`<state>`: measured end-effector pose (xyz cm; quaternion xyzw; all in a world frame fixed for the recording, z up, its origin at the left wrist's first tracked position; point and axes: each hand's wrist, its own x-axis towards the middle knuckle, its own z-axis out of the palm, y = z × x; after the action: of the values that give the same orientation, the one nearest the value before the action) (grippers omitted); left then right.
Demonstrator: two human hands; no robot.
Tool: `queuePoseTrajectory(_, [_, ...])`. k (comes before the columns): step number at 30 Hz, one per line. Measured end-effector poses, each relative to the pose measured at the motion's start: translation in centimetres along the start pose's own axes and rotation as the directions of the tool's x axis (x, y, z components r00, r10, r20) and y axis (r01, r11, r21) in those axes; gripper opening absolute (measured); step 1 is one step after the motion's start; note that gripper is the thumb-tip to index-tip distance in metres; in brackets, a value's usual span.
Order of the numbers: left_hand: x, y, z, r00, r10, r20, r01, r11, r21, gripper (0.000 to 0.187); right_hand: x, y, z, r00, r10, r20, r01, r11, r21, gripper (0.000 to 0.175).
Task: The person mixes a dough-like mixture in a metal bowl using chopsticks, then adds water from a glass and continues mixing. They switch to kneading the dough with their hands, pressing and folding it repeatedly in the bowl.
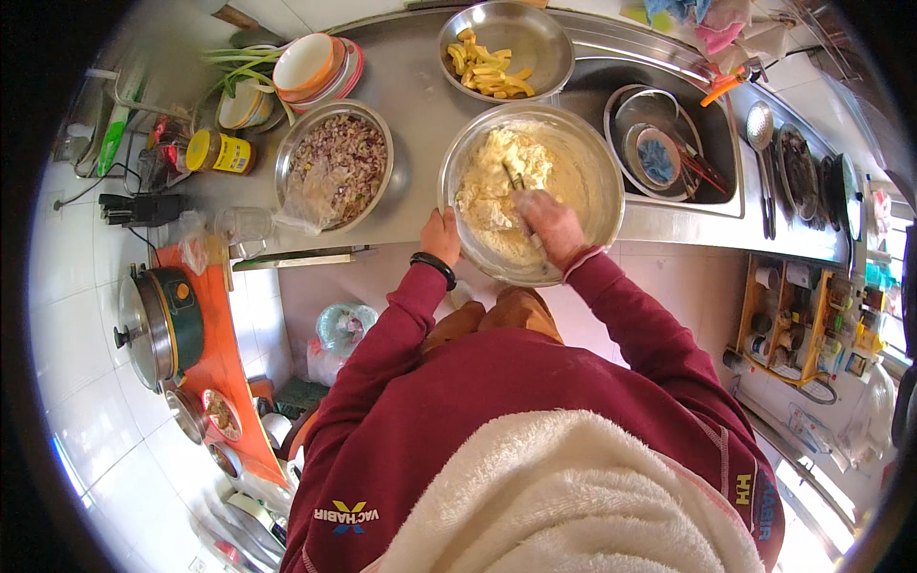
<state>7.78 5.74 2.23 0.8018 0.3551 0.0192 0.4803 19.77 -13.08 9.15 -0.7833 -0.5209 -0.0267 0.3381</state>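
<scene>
A large stainless steel bowl (609,208) sits at the counter's front edge, holding a lumpy, pale yellow flour dough (494,193). My left hand (440,238) grips the bowl's near left rim, thumb up along its outside. Inside the bowl, my right hand (550,223) is closed around a slim utensil (513,176), whose far end is in the dough. The fingers cover most of the utensil, so its exact kind is unclear. Wet batter smears the bowl's inner wall to the right.
Behind the bowl stands a steel pan (551,57) with yellow cut strips. To the left, a steel bowl (387,172) holds chopped purple-and-white filling under a plastic bag. Stacked bowls (304,68) and a yellow-labelled jar (228,152) stand beyond. A sink (723,143) with dishes lies right.
</scene>
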Motion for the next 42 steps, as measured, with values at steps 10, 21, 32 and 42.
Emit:
queuePoseTrajectory(10, [0.6,-0.3,0.2,0.965,-0.193,0.177,0.254,0.859,-0.445,0.047,-3.0,-1.8,-0.1,0.974,-0.08,0.213,0.108,0.986,-0.124,0.037])
queuePoseTrajectory(21, [0.3,0.9,-1.6,0.9,-0.178,0.398,0.373,0.788,-0.49,0.053,-3.0,-6.9,-5.0,0.705,0.707,-0.052,-0.539,0.582,0.609,0.019])
queuePoseTrajectory(32, [0.0,0.8,-1.2,0.879,-0.207,0.429,0.41,0.788,-0.459,0.049,-2.3,-2.1,1.9,0.303,0.95,-0.07,-0.154,0.121,0.981,0.024])
queuePoseTrajectory(42, [-0.3,0.9,-1.3,0.898,-0.208,0.388,0.384,0.8,-0.46,0.054,-5.2,-2.5,-2.8,0.298,0.946,-0.131,-0.281,0.218,0.935,0.026])
